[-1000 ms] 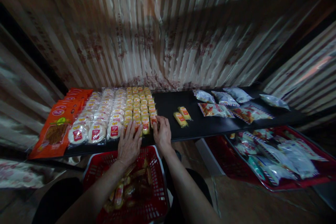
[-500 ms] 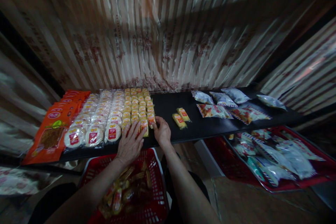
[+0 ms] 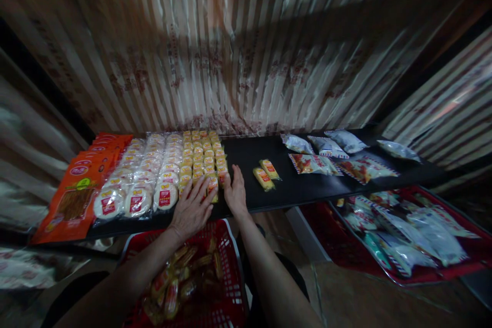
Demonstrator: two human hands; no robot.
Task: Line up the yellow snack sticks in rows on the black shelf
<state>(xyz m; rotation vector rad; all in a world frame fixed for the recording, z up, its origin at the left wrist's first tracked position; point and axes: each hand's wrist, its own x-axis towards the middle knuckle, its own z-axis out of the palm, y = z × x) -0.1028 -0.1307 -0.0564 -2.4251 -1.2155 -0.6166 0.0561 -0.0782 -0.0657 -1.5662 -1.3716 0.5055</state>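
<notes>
Rows of small yellow wrapped cakes (image 3: 198, 159) lie on a black shelf (image 3: 249, 151). My left hand (image 3: 194, 205) rests with fingers spread on the front ends of these rows, partly covering the nearest cakes. Along the right side of the rightmost row stands my right hand (image 3: 236, 192), fingers extended, its thumb side by the front cake; whether it touches is hard to tell. Two loose yellow cakes (image 3: 265, 175) lie to the right of that hand. Left of the yellow rows are rows of round white packaged cakes (image 3: 165, 189).
Orange snack packets (image 3: 73, 195) overlap at the shelf's left end. Several striped, puffy bags (image 3: 313, 163) lie on its right part. Below are a red basket (image 3: 230, 266) with yellow packets and another red basket (image 3: 434, 279) with bags. A corrugated wall (image 3: 246, 61) rises behind.
My right hand's fingers have straightened from a bent grip at the front cake of the rightmost row and now point forward. My left hand has hardly moved.
</notes>
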